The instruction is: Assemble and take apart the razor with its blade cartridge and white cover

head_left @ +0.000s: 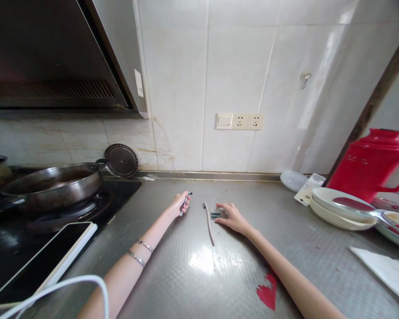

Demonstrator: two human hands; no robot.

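My left hand (182, 204) is closed around a slim black-and-silver tool (185, 198), its dark tip sticking out above the fingers. What kind of tool it is, I cannot make out. Over the metal counter, my right hand (231, 217) has its thumb and fingers apart. At their tips lies a small flat dark-green piece (216, 215); whether they touch it is unclear. Between the hands, a thin pale stick (209, 226) with a dark end lies lengthwise on the counter.
A steel pan (53, 184) sits on the stove at left, near a phone (40, 261) and white cable (86, 279). Stacked bowls (339, 215), a red thermos (369, 164) and a white paper (385, 270) are at right. A red scrap (267, 292) lies near my right forearm.
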